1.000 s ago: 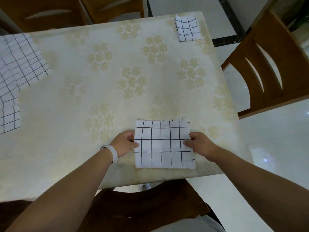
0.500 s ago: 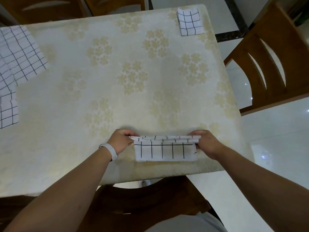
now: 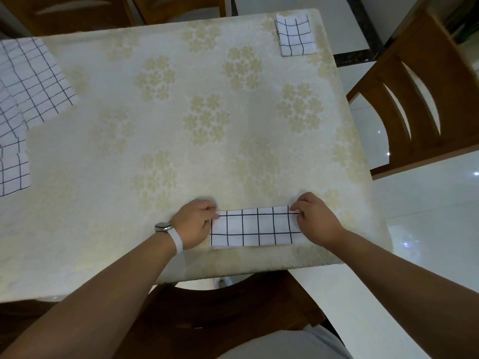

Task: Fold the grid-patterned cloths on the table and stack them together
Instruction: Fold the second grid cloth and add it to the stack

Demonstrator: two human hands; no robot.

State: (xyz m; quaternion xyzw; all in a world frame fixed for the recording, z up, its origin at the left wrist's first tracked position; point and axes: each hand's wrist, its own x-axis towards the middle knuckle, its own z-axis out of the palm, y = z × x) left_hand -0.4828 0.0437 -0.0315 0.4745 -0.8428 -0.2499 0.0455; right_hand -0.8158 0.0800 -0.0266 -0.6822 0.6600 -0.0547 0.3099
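A white cloth with a black grid (image 3: 255,226) lies folded into a narrow strip near the table's front edge. My left hand (image 3: 195,223) pinches its left end and my right hand (image 3: 315,218) pinches its right end. A small folded grid cloth (image 3: 295,33) sits at the table's far right corner. Unfolded grid cloths (image 3: 28,84) lie spread at the left edge, with another piece (image 3: 13,169) below them.
The table (image 3: 160,141) wears a cream floral cover. A wooden chair (image 3: 425,99) stands to the right, two more chair backs (image 3: 77,9) at the far side, and one chair (image 3: 220,314) right below the front edge. White tiled floor lies to the right.
The square cloth has been folded in half: both hands brought its far edge toward me onto the near edge, leaving a flat strip.
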